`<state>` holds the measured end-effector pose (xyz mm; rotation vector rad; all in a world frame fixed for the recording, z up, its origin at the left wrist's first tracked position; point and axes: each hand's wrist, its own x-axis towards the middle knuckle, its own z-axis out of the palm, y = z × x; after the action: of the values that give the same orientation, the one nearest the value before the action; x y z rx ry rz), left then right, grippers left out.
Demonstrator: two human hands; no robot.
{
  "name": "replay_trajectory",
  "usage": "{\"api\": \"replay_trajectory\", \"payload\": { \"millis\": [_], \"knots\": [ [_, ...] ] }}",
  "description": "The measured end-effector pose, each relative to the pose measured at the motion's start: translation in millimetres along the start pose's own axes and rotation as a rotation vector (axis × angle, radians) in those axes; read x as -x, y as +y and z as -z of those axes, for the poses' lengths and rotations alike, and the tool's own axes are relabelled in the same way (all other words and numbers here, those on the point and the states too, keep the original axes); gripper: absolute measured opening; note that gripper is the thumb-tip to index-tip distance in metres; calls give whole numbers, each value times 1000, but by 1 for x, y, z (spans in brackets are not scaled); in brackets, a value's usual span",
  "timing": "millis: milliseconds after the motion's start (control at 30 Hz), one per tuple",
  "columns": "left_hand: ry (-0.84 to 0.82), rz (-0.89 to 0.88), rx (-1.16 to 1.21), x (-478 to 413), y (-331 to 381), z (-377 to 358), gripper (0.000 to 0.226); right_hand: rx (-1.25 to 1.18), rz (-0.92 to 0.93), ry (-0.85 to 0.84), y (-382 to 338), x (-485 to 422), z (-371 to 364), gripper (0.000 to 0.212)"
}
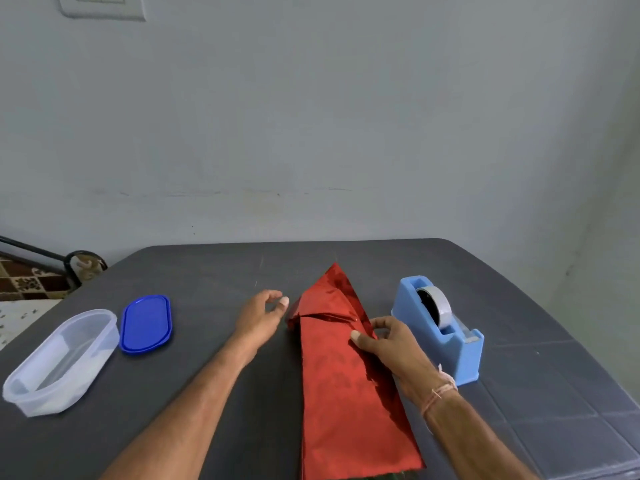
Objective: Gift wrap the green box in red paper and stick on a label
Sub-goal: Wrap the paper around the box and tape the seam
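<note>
Wrap's about halfway, far end folded to a point
Right hand (pixel 388 341) pinches the red paper (pixel 339 375) on the table (pixel 207 271), box hidden inside. Left hand (pixel 263 317) hangs loose beside it. Taping and label left, I reckon.

The red wrapping paper (pixel 343 368) is glossy and foil-like, creased along its folds. The table (pixel 214 282) has a dark, matt, faintly scuffed top. The tape dispenser (pixel 438 327) is matt light-blue plastic. The container (pixel 59 362) is clear, smooth plastic, and its lid (pixel 146 323) is glossy blue plastic.
</note>
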<state>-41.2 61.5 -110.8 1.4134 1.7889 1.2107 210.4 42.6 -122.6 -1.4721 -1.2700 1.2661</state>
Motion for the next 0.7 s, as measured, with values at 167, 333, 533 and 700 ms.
{"api": "replay_trajectory", "payload": {
  "millis": [167,333,533,700],
  "knots": [
    [-216,140,84,-34,7,-6,25,1,4,-30,7,-6,2,51],
    [-312,188,110,-54,2,-2,20,10,26,-53,9,-5,3,46],
    [-394,193,135,-64,-2,-5,20,-42,23,-78,10,-3,3,52],
    [-387,150,202,-77,6,-11,14,-105,26,-72,11,0,4,55]
  ]
}}
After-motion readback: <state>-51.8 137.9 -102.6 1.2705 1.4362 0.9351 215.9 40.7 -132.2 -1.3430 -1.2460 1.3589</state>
